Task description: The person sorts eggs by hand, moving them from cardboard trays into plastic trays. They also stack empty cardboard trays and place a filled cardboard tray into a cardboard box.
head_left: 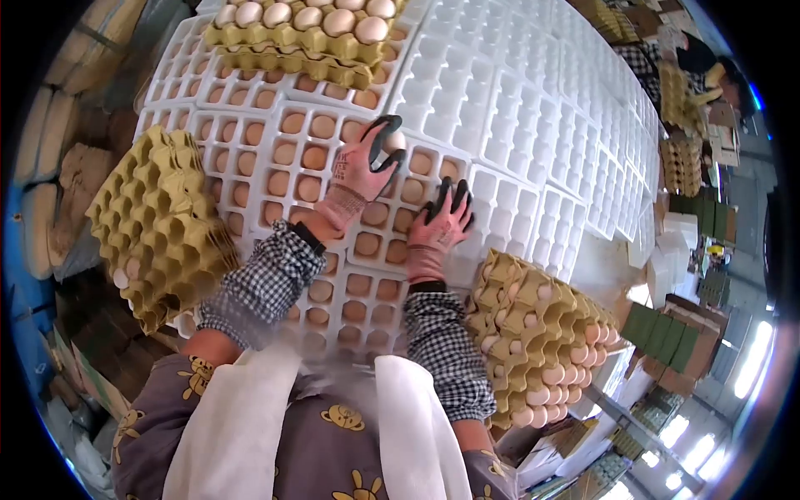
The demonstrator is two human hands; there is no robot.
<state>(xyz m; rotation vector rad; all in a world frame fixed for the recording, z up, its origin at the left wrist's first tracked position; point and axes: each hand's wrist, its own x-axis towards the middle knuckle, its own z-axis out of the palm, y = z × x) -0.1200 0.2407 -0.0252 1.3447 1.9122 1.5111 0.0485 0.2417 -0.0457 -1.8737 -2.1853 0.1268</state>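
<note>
White foam trays with square pockets cover the table in front of me, and many pockets of the near tray [272, 133] hold brown eggs. My left hand [360, 172], in a pink glove with dark fingertips, grips a pale egg [394, 143] between thumb and fingers above the tray. My right hand [442, 223], gloved the same way, is over the tray's right edge. Its fingers are spread, with no egg visible in them. Just beyond its fingertips an egg [450, 168] sits in a pocket.
A stack of yellowish pulp trays [158, 217] leans at left. Another pulp stack [533, 325], with eggs in it, stands at right. At the back, a pulp tray full of eggs [292, 37] rests on the foam. Eggless foam trays [517, 108] extend right, where another person [708, 79] handles pulp trays.
</note>
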